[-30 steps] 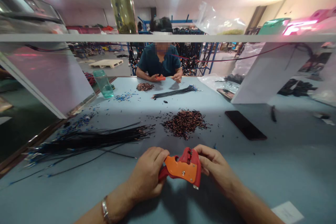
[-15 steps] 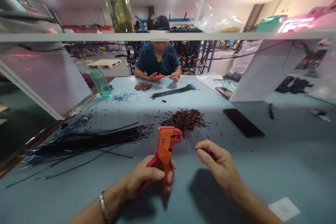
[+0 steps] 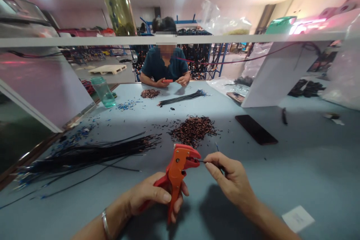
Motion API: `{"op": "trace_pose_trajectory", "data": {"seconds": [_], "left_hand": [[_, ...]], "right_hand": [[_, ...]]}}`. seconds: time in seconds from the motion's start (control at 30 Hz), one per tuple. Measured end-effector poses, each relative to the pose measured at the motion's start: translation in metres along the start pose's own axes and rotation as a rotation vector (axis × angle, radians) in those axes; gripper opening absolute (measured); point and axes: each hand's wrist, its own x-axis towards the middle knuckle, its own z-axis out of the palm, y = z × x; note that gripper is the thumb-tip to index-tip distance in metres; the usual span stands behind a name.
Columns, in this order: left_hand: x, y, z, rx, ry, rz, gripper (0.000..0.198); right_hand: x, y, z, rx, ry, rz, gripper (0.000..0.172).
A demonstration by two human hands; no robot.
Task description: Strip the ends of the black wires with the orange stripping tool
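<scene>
My left hand is wrapped round the handles of a red and orange wire stripper, held upright with its jaws pointing right. My right hand pinches a short thin black wire whose tip sits in the stripper's jaws. Both hands hover over the blue table, close to its near edge. Just beyond the tool lies a heap of short copper-tipped wire pieces. A long bundle of black wires stretches out to the left.
A dark phone lies to the right, a white paper slip at the near right. A green bottle stands far left. Across the table another person works with a similar tool, a wire bundle and small pile nearby.
The stripper went from lying between both hands to upright in my left hand. My right hand let go of it, took a short wire and brought its tip into the jaws.
</scene>
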Motion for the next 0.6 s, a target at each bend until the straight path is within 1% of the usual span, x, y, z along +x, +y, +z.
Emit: {"op": "trace_pose_trajectory", "data": {"seconds": [0.23,0.6], "left_hand": [[0.0002,0.0037,0.0043,0.012,-0.021,-0.025,0.045],[0.0005,0.0036,0.0038,0.000,-0.021,-0.028,0.045]], "right_hand": [[0.0004,-0.0003,0.0021,-0.006,-0.055,0.024,0.019],[-0.0009,-0.0012,0.0026,-0.045,-0.044,0.021,0.020]]}}
